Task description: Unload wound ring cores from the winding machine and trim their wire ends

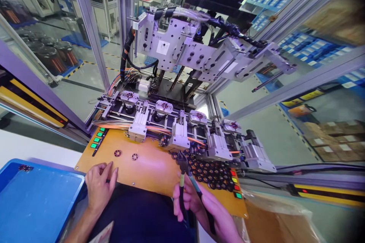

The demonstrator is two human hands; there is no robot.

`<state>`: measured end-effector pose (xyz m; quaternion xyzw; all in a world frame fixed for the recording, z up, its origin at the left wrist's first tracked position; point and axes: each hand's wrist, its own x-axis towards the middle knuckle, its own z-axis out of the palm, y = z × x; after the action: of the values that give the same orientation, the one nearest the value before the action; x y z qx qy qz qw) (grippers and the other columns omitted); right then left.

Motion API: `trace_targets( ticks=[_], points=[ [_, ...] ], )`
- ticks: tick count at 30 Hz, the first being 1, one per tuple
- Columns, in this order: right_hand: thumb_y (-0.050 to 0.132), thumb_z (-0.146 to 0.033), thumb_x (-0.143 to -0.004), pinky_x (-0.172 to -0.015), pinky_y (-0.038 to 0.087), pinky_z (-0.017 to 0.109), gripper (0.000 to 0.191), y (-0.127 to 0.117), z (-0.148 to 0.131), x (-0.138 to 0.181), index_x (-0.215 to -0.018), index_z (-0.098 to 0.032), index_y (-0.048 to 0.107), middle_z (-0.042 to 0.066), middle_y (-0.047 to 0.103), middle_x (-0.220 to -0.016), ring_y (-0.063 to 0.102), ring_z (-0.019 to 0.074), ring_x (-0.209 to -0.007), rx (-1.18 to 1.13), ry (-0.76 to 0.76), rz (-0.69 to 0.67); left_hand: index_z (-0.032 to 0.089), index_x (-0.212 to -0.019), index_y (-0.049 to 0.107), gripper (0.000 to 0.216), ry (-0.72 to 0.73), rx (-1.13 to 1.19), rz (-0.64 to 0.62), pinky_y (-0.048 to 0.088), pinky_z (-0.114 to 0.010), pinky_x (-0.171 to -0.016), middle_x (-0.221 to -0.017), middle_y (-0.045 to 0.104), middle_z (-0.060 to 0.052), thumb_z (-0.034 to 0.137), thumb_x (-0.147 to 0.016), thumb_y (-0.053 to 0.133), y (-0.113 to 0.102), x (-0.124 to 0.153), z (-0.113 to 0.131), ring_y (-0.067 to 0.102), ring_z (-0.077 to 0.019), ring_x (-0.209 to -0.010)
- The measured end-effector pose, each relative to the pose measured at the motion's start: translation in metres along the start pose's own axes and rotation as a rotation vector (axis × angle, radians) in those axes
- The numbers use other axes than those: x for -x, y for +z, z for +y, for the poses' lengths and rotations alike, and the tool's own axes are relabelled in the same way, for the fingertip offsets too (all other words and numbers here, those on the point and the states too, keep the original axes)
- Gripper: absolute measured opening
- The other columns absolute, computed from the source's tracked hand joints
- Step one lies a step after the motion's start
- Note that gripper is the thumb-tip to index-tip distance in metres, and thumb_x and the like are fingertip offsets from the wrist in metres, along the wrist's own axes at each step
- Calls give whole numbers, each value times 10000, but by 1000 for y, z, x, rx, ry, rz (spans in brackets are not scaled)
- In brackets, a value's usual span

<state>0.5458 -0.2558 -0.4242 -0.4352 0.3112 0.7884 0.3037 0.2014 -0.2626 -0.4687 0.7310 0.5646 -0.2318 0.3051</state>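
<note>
The right hand was closed around a pair of cutters, nose aimed ahead at the pile of small wound rings. The left hand was laid flat, fingers loosely together, on the orange plate, two loose rings just beyond it. Judgement: cutters best kept low, one ring addressed at a time.

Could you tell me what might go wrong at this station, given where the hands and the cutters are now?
1. The right hand holds the green-handled cutting pliers with the tip by the heap of small dark ring-shaped parts; a slip could scatter them.
2. That tip is near the orange wires on the grey metal winding fixture; it might nick one.
3. The left hand rests on the orange board beside two loose rings; a sweep could knock them off.
</note>
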Motion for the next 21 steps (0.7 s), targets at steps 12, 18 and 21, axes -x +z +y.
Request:
trace_targets(
  ticks=[12,18,21],
  points=[
    [431,-463,-979,-726,478,362,475,0,2,3,-1397,-286,570,158,550,-1139,598,238,-878,-48,-8,68,171,-926,625,102,49,126,36,375,-388,-788,-992,604,-87,220,-864,690,-30,19,-13,552,-226,-921],
    [388,-462,-996,-737,476,359,486,-2,-2,-8,-1407,-258,548,149,523,-1153,592,233,-892,-6,12,-17,154,-861,495,206,142,309,-15,432,-329,-810,-915,614,-62,145,-844,701,-30,4,4,570,-160,-919],
    [358,-459,-1008,-742,463,346,489,-1,-3,-12,-1415,-259,542,144,511,-1162,596,229,-902,25,25,-74,155,-964,529,202,111,299,-56,441,-335,-875,-1050,628,-73,195,-859,697,-9,-7,12,573,-167,-1005]
  ],
)
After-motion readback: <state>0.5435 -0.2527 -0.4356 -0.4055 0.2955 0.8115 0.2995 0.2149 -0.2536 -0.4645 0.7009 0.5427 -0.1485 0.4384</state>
